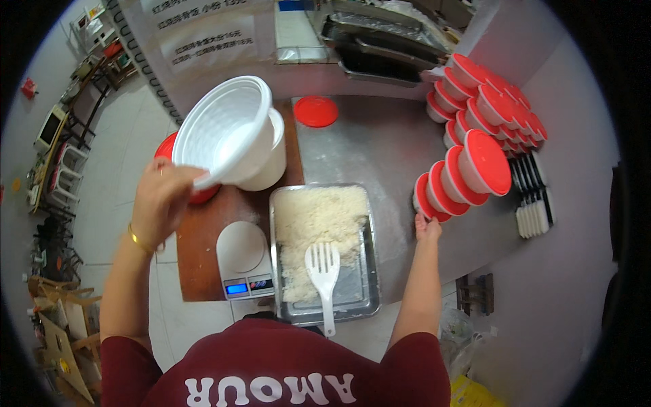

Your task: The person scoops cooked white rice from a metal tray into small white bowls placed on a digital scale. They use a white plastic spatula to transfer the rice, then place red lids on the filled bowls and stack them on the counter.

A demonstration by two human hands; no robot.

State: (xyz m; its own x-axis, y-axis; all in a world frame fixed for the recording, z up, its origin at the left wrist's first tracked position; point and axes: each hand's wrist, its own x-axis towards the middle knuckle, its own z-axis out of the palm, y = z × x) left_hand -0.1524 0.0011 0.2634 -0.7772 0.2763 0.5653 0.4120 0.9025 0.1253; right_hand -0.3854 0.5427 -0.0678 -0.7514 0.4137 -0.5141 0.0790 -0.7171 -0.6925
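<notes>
My left hand [165,191] grips the rim of a white plastic bowl [224,132], which is tilted over other white bowls [267,163]. My right hand [428,227] is at the base of a leaning stack of white bowls with red lids [447,191]; its fingers are partly hidden beneath the lowest one. Between my hands, a metal tray [375,274] holds cooked white rice [320,219]. A white slotted plastic spatula [323,269] rests on the rice and tray. Left of the tray stands a white digital kitchen scale [243,249] with a lit blue display and nothing on its round platform.
A red lid [316,111] lies at the table's back. More lidded bowls [491,107] are piled at the back right, beside black-and-white utensils [531,196] near the wall. Red lids [206,195] show behind my left hand. Metal trays [386,51] stand beyond the partition.
</notes>
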